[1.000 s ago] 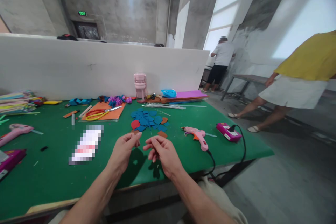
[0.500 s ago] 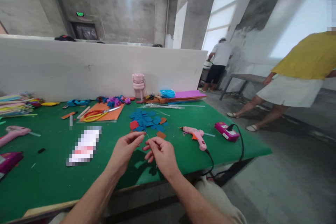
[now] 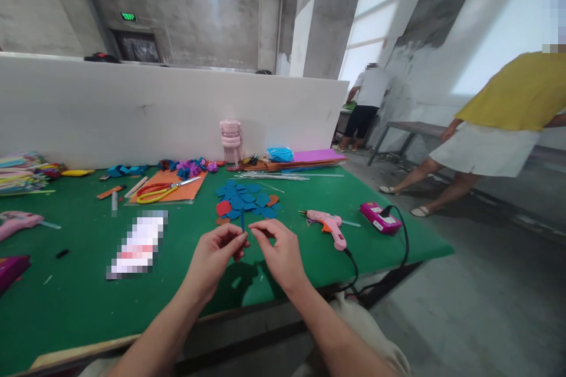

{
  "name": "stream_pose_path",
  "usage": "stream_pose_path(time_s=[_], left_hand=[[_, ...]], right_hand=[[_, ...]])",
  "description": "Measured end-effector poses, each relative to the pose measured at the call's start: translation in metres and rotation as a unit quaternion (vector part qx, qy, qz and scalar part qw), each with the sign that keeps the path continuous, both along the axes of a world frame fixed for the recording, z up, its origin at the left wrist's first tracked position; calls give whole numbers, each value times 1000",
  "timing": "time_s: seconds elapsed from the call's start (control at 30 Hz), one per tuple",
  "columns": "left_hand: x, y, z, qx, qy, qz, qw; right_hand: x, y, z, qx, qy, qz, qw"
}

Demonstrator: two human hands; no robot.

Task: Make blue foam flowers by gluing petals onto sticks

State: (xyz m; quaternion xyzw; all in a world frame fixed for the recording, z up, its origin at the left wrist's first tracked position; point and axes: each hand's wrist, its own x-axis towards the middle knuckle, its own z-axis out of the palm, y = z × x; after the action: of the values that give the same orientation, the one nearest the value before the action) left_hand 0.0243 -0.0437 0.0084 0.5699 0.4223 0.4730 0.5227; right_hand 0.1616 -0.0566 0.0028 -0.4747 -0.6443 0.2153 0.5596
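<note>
My left hand is closed in a pinch over the near side of the table. A narrow blue piece, looking like a petal seen edge-on, stands up at its fingertips. Close beside it on the right, my right hand has thumb and forefinger brought together; whatever sits between them is too small to make out. Just beyond both hands lies a loose pile of blue petal-shaped pieces, with a red piece and a few brown ones at its edges.
To the right rest a pink glue gun and a magenta power box. Scissors lie on an orange sheet, left. A pink bottle and thin wires are at the back. Two people stand beyond the table.
The blue piece now stands upright at my left fingertips, where a thin wire-like strand showed between the hands before. My right fingers have drawn together and risen slightly. The view shifted a little.
</note>
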Motion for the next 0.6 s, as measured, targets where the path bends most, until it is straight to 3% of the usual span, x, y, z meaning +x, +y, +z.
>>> stream_pose_path(time_s=[0.6], left_hand=[[4,-2,-1,32,91,-6,995]], right_hand=[[-2,-1,1,-15,-25,3,1000]])
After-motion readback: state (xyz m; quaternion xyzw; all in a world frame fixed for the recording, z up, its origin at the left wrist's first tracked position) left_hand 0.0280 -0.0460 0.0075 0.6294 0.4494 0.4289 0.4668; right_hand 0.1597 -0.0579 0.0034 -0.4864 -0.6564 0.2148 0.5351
